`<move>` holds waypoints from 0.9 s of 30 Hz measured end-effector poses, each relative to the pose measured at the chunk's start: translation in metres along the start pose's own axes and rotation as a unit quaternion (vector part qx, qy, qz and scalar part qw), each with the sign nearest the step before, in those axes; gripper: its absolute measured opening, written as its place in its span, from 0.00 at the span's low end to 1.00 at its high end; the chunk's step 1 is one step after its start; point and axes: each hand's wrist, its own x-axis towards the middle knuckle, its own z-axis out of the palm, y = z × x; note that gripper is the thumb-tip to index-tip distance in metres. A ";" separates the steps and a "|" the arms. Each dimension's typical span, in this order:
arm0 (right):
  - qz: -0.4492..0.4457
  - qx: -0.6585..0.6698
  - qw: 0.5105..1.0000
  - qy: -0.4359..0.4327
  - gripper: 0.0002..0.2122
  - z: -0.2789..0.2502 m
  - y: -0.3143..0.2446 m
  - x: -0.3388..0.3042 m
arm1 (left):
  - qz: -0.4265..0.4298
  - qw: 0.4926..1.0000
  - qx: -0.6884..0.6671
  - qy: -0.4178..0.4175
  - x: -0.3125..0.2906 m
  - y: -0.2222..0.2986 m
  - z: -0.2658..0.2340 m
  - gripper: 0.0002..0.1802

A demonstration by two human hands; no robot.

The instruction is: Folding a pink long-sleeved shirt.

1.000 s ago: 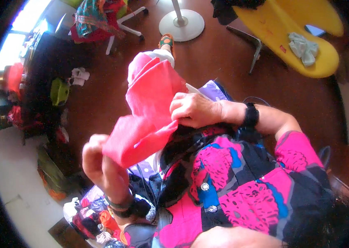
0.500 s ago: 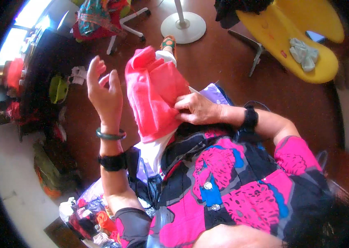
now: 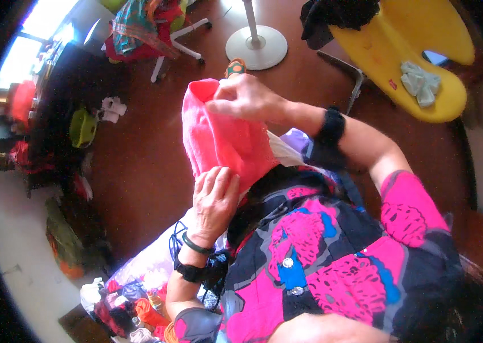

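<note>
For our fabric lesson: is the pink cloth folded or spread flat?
Folded, at least partly: the pink cloth shows overlapping layers, gaping open at its far end by the right hand.

You have the coral-pink fabric piece (image 3: 230,143) before you; beyond it, a round white base (image 3: 257,55); to your right, a crumpled white bundle (image 3: 421,84) on a curved yellow seat (image 3: 384,60).

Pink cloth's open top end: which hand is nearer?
Right. The right hand is at the open end; the left hand is at the opposite, lower end of the pink cloth.
</note>
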 end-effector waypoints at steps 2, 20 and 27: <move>0.040 -0.064 0.997 -0.014 0.27 0.001 -0.004 0.024 | 0.002 1.000 0.001 -0.004 0.002 0.001 0.003 0.14; -0.089 0.059 0.992 0.073 0.07 0.024 -0.002 0.070 | -0.019 0.988 0.040 -0.145 0.005 -0.002 0.012 0.31; -0.008 -0.088 0.988 0.129 0.07 0.028 0.030 0.067 | -0.073 0.990 -0.117 0.027 -0.004 -0.003 0.002 0.21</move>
